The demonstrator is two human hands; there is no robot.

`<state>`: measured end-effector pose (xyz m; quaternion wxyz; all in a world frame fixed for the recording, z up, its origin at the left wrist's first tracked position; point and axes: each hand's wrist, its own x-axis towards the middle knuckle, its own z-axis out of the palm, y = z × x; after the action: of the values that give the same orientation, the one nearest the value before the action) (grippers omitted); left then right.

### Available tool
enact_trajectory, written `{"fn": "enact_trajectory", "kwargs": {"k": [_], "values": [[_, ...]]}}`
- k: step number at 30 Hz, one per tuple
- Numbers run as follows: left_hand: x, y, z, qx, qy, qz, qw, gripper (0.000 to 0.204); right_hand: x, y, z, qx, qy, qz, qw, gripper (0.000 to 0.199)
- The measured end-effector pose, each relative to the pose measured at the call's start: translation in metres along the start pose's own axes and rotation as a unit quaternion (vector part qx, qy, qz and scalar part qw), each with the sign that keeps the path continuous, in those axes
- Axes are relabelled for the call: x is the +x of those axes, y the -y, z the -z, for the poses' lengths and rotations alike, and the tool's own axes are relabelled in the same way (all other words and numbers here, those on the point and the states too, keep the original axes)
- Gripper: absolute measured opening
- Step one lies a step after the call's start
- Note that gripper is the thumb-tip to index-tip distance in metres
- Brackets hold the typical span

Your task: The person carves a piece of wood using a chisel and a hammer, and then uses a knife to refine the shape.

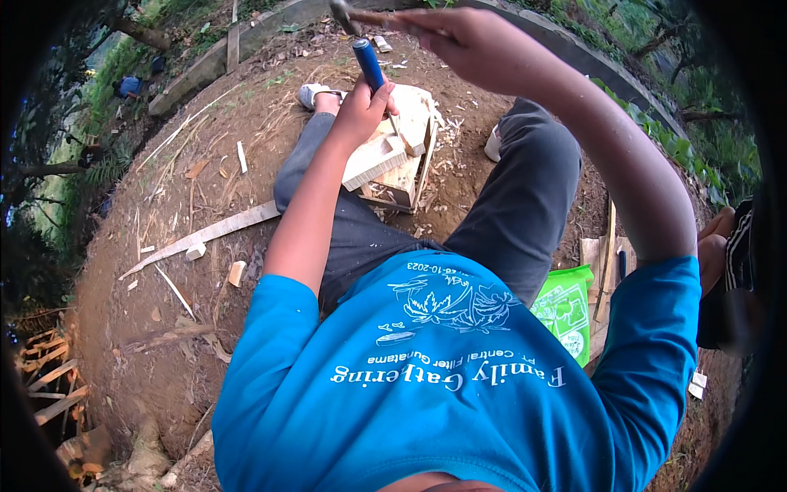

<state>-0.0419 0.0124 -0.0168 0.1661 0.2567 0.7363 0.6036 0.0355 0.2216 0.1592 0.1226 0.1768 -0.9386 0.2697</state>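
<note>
My left hand (361,113) is wrapped round a chisel with a blue handle (368,66). The chisel stands steeply, its blade pointing down at a pale wooden piece (375,157) between my knees. Whether the tip touches the wood I cannot tell. My right hand (459,45) grips a hammer by its wooden handle (373,16), raised at the top of the view. The hammer's metal head (344,15) hangs above and a little left of the chisel's butt, apart from it. Beneath the piece sits a wooden box-like support (393,195) strewn with shavings.
A long pale strip of wood (221,225) lies on the dirt at left, among offcuts (237,273). At right are a bright green bag (566,310) and some boards (605,254). Another person's leg (715,246) shows at the right edge. A low concrete edging (193,82) curves behind.
</note>
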Motion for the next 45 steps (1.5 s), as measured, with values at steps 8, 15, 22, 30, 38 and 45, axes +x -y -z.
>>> {"fn": "enact_trajectory", "kwargs": {"k": [8,15,22,30,38,45], "values": [[0.000,0.004,0.003,0.002,0.026,0.013,1.000,0.030,-0.015,-0.003,-0.020,0.061,0.008,-0.090,0.994,0.042],[0.013,0.007,0.006,-0.070,0.020,0.084,0.994,0.037,-0.071,-0.038,-0.178,0.262,-0.146,-0.390,0.871,0.050],[0.021,0.032,0.028,-0.145,-0.041,0.154,0.977,0.037,-0.100,-0.044,-0.226,0.307,-0.051,-0.471,0.826,0.064],[0.035,0.022,0.035,-0.154,-0.037,0.146,0.977,0.033,-0.104,-0.045,-0.221,0.240,-0.072,-0.474,0.844,0.064],[0.037,0.011,0.022,-0.081,0.056,0.123,0.988,0.039,-0.099,-0.048,-0.219,0.262,-0.118,-0.482,0.828,0.048],[0.037,0.008,0.022,-0.088,0.046,0.122,0.987,0.038,-0.110,-0.054,-0.223,0.258,-0.044,-0.468,0.844,0.054]]}}
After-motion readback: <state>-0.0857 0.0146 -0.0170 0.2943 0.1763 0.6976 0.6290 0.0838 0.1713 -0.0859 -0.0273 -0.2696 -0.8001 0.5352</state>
